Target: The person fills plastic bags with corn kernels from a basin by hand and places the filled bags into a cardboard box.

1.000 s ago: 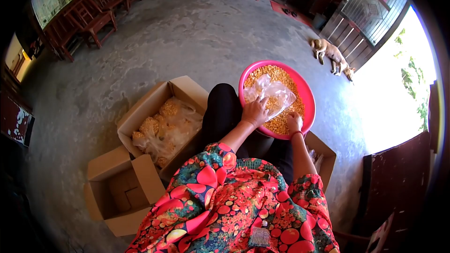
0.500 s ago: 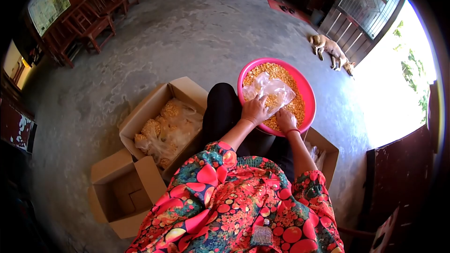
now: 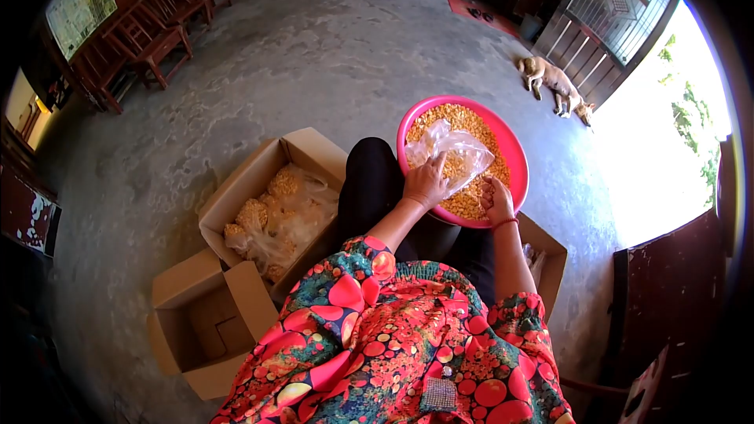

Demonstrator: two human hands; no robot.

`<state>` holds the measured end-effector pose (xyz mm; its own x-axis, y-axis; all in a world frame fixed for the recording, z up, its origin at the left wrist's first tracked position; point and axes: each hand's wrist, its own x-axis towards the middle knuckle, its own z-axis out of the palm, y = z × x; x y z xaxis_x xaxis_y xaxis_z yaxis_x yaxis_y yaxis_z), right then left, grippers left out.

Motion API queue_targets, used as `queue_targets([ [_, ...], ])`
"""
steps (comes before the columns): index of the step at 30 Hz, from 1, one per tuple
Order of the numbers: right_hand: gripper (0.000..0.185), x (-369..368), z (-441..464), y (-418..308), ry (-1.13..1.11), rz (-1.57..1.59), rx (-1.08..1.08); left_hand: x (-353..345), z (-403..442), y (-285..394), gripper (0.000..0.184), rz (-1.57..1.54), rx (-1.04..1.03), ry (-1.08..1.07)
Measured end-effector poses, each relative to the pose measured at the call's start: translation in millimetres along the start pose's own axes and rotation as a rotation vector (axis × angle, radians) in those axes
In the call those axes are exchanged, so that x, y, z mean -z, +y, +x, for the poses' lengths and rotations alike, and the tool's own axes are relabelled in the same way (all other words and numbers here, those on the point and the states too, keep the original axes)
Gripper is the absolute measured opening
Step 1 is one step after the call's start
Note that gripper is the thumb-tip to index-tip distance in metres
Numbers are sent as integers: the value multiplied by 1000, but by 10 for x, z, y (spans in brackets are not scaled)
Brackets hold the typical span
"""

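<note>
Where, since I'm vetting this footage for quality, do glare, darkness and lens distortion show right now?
Head view: daylight bleaches the doorway mostly white; head view: bright highlights streak the plastic bag in the tub; head view: the corners go black, the lower left is murky, and the doorway's outer edge curves.

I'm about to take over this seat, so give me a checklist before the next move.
1. Left hand on the clear bag: ok.
2. Bag's mouth open: cannot tell.
3. Right hand at the pink basin: ok.
4. Kernels in the right fingers: cannot tell, too small.
5. Yellow kernels in the basin: ok.
6. Dog apart from the basin: ok.
</note>
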<state>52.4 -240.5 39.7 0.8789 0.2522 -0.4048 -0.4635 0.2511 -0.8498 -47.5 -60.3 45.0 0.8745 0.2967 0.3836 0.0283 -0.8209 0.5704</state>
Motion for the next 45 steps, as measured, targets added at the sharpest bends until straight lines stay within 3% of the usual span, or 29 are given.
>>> queue_targets([
  [3, 18, 46, -1, -7, -160, -42, -76, -3, 11, -7, 57, -20, 8, -10],
  [12, 17, -237, -66, -73, -250, -89, -166, 31, 3, 13, 56, -29, 14, -35],
  [21, 12, -542, 233, -149, -164, 42, -133, 0, 7, -8, 54, -36, 14, -30],
  [23, 12, -605, 261, -127, -84, 204, -81, 7, -1, -8, 54, -47, 3, -27],
  [25, 21, 12, 1171, 283, -339, -285, 348, 28, -9, 2, 54, -49, 0, -23],
  [27, 33, -201, 851, 111, -224, -16, 113, 24, -9, -1, 54, -50, -5, -18],
  [30, 36, -469, 522, -82, -72, 97, 10, -2, -8, -12, 55, -44, -6, -15],
  [33, 37, -504, 442, -165, -109, 61, -75, -22, -9, -21, 54, -35, -20, 4],
  [36, 30, -668, 73, -283, -102, -209, 93, -11, -7, -14, 54, -39, -24, 6],
  [39, 22, -569, 66, -355, -156, -176, 142, 5, -17, -3, 53, -24, -15, -1],
  [40, 15, -602, -16, -368, -83, -111, 141, 3, -14, -4, 52, -15, -17, 2],
  [45, 14, -267, 46, -186, -84, -257, 119, -18, 5, -14, 50, 10, -24, 10],
])
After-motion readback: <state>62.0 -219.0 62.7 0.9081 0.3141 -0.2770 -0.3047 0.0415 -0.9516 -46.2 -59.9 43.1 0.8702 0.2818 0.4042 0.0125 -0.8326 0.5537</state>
